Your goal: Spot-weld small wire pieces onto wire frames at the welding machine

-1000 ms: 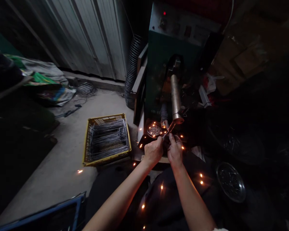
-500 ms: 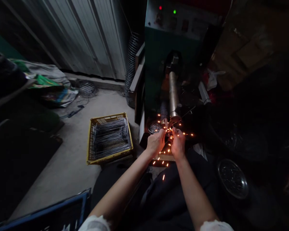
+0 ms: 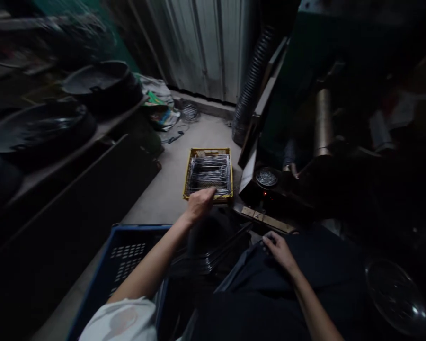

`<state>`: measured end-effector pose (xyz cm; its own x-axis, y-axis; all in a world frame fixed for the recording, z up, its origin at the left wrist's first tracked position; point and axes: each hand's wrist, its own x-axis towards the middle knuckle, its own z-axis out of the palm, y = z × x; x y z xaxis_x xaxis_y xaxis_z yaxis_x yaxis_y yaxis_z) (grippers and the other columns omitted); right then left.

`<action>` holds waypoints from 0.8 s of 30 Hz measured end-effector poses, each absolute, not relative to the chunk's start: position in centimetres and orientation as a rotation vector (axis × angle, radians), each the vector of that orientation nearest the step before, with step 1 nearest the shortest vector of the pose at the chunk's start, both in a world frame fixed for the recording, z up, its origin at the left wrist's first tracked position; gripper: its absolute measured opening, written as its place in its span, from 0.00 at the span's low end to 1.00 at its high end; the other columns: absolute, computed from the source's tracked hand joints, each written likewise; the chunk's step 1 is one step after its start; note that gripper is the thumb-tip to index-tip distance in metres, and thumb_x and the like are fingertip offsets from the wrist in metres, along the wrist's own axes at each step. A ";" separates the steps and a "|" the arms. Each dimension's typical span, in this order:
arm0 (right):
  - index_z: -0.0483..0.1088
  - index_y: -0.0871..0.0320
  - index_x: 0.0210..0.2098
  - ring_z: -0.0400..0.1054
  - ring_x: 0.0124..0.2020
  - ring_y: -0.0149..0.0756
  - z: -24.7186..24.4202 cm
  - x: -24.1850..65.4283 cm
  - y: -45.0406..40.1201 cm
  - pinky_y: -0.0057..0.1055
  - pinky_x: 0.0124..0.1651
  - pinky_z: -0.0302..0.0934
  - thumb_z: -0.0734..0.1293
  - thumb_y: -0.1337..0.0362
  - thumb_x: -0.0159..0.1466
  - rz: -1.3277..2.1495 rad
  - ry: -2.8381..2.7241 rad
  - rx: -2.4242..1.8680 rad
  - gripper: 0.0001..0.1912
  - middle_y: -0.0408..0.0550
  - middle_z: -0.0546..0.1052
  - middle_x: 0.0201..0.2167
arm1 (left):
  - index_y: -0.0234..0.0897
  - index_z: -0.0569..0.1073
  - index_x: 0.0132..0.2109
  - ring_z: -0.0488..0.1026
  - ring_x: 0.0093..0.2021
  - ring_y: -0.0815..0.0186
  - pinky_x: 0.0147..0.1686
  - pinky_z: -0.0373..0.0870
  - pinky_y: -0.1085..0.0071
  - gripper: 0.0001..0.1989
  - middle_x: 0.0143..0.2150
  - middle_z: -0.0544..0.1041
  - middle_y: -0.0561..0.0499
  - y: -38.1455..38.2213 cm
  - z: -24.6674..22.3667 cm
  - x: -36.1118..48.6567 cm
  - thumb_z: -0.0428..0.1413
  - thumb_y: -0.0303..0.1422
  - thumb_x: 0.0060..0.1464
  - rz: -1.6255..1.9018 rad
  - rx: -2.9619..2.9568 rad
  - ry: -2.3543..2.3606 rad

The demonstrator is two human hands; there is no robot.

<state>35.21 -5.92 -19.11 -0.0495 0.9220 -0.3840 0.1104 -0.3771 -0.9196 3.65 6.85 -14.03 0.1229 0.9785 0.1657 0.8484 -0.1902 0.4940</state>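
My left hand (image 3: 201, 204) is closed at the front edge of a yellow plastic crate (image 3: 185, 182). Thin bent wire pieces (image 3: 213, 175) lie in rows inside that crate. Whatever the left fingers grip is too dim and blurred to name. Over the dark cloth on my lap (image 3: 305, 293) is my right hand (image 3: 279, 249), its fingers curled together; anything between them is hidden. Between my arms, more bent wires (image 3: 209, 260) show dimly above a blue crate (image 3: 128, 260).
To the right stands a machine with a metal cylinder arm (image 3: 323, 123) and a round dish of small metal bits (image 3: 267, 177). A clear round tray (image 3: 394, 296) is at lower right. Large dark basins (image 3: 95, 85) line a shelf on the left. A ribbed hose (image 3: 252, 85) stands by the wall.
Both hands have left the machine, where sparks were flying. My left hand moved left to the yellow crate, the right hand back over my lap. The view turned left; only faint sparks remain.
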 end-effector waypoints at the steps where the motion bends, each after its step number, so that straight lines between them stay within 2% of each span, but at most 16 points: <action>1: 0.70 0.57 0.27 0.64 0.21 0.33 -19.4 35.3 -6.1 0.27 0.23 0.57 0.71 0.42 0.55 1.504 -1.151 -1.554 0.23 0.42 0.71 0.19 | 0.39 0.71 0.34 0.71 0.31 0.62 0.32 0.62 0.71 0.05 0.28 0.74 0.49 6.8 -14.3 1.3 0.51 0.29 0.56 0.746 2.015 1.921; 5: 0.71 0.57 0.27 0.65 0.22 0.37 -19.0 35.5 -5.7 0.29 0.25 0.58 0.70 0.40 0.54 1.499 -1.205 -1.599 0.24 0.44 0.72 0.20 | 0.37 0.71 0.37 0.69 0.27 0.65 0.29 0.63 0.71 0.13 0.24 0.69 0.53 8.7 -16.6 -5.5 0.44 0.33 0.64 1.106 1.469 2.267; 8: 0.71 0.56 0.28 0.67 0.25 0.37 -18.3 35.7 -5.7 0.31 0.29 0.60 0.69 0.42 0.56 1.442 -1.269 -1.610 0.22 0.45 0.73 0.22 | 0.33 0.71 0.41 0.66 0.22 0.71 0.24 0.65 0.73 0.14 0.25 0.68 0.56 11.8 -19.5 -7.3 0.45 0.38 0.67 1.236 1.078 2.293; 12: 0.71 0.56 0.29 0.68 0.26 0.38 -18.3 36.5 -6.8 0.31 0.29 0.61 0.68 0.44 0.58 1.398 -1.258 -1.707 0.20 0.48 0.75 0.26 | 0.32 0.71 0.47 0.71 0.27 0.71 0.26 0.72 0.72 0.14 0.36 0.74 0.51 15.3 -23.1 -7.6 0.53 0.40 0.63 1.229 0.776 2.208; 16: 0.72 0.56 0.30 0.69 0.25 0.39 -18.0 37.4 -7.6 0.31 0.27 0.61 0.69 0.45 0.56 1.361 -1.175 -1.820 0.20 0.48 0.75 0.26 | 0.32 0.71 0.48 0.72 0.29 0.70 0.26 0.73 0.72 0.12 0.37 0.74 0.50 15.4 -25.1 -7.2 0.54 0.37 0.63 1.085 0.696 2.088; 21: 0.75 0.56 0.31 0.69 0.26 0.39 -17.4 39.4 -6.5 0.31 0.30 0.61 0.71 0.51 0.55 1.233 -1.150 -1.859 0.15 0.47 0.76 0.26 | 0.32 0.72 0.41 0.71 0.27 0.71 0.28 0.71 0.75 0.08 0.30 0.73 0.54 8.2 -22.8 -5.8 0.55 0.34 0.60 0.831 0.894 1.881; 22: 0.75 0.56 0.31 0.69 0.26 0.39 -17.5 39.7 -6.1 0.31 0.30 0.61 0.71 0.51 0.55 1.234 -1.122 -1.849 0.14 0.47 0.76 0.26 | 0.33 0.73 0.37 0.72 0.29 0.70 0.30 0.72 0.74 0.08 0.29 0.73 0.54 6.0 -21.6 -5.3 0.57 0.36 0.58 0.776 0.969 1.817; 24: 0.75 0.57 0.30 0.68 0.25 0.38 -17.7 39.8 -5.4 0.31 0.30 0.59 0.72 0.54 0.54 1.233 -1.093 -1.830 0.12 0.45 0.76 0.25 | 0.36 0.75 0.31 0.75 0.33 0.62 0.35 0.75 0.69 0.13 0.28 0.75 0.52 1.3 -19.0 -3.8 0.66 0.40 0.45 0.636 1.106 1.665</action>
